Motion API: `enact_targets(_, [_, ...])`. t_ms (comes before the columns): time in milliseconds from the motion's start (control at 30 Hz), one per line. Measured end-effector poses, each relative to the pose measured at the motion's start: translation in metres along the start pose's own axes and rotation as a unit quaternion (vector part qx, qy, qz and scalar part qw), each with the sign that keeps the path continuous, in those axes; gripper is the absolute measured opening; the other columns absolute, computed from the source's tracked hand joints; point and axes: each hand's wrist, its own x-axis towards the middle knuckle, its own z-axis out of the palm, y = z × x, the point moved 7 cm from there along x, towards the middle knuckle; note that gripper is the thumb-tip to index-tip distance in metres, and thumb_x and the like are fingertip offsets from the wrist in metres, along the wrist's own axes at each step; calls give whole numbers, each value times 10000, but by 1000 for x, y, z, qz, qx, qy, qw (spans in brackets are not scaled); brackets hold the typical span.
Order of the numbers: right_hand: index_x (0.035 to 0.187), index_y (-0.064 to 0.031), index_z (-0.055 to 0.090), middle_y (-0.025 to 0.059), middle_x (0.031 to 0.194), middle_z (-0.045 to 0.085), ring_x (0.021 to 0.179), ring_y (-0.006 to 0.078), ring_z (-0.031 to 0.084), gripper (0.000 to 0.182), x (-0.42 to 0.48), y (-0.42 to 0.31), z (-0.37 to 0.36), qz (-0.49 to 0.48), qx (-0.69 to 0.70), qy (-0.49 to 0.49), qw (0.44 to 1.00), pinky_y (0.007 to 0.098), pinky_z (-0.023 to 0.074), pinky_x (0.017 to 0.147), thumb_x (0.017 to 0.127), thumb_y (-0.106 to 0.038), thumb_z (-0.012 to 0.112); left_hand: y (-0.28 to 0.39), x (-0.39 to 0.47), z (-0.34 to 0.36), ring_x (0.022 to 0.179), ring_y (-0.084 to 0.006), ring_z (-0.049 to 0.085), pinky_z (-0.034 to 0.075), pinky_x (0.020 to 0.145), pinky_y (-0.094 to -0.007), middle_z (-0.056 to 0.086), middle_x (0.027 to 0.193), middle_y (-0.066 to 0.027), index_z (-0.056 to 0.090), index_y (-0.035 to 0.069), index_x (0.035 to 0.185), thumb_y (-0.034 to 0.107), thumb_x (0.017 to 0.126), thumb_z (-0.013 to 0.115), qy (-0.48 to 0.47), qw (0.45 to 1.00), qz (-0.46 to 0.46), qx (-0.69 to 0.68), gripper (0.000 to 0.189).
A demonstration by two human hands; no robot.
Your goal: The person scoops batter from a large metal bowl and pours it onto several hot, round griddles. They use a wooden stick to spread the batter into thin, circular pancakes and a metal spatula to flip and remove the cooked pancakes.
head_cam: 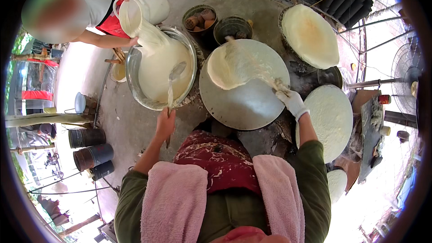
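My left hand (165,124) grips the handle of a ladle (177,71), its bowl over pale batter (162,71) in a wide metal basin (132,82). From a white bucket (156,9), another person (98,3) pours thick batter into this basin. My right hand (292,101), in a white glove, is closed round the end of a batter-coated tool (275,82), whose exact kind is unclear. That tool reaches over a round metal griddle (243,108). Batter (226,69) covers part of the griddle's upper left, some of it blurred.
Beyond the griddle stand a pot of perforated, brick-coloured cylinders (202,18) and a dark pot (233,27). At right lie a large round flatbread (310,35) and a pale round sheet (327,121). A standing fan (406,77) is at far right; dark drums (92,156) stand at left.
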Motion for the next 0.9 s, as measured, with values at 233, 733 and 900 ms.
enact_targets(233, [1304, 2, 613, 109, 1389, 592, 1235, 138, 554, 431, -40, -6, 24, -43, -59, -91, 993, 272, 417, 1043, 947, -234, 668, 34, 66, 27, 861, -505, 617, 472, 759, -558, 647, 860, -290, 525, -18, 1059, 243, 982, 531, 7, 975, 164, 148, 272])
enact_targets(733, [1289, 6, 631, -29, 914, 630, 770, 51, 544, 468, -121, 19, 84, 107, 69, -38, 991, 207, 446, 674, 884, -193, 754, -82, -24, 58, 730, -479, 636, 489, 624, -562, 634, 766, -264, 463, 18, 999, 230, 983, 508, -196, 886, 331, 259, 217])
enact_targets(900, [1260, -42, 606, -22, 940, 632, 588, 36, 473, 415, -168, 61, 215, 163, 424, 110, 884, 204, 379, 445, 964, -329, 654, 20, -23, 28, 712, -458, 642, 469, 566, -508, 618, 732, -267, 488, -1, 966, 211, 975, 562, -311, 876, 353, 103, 224])
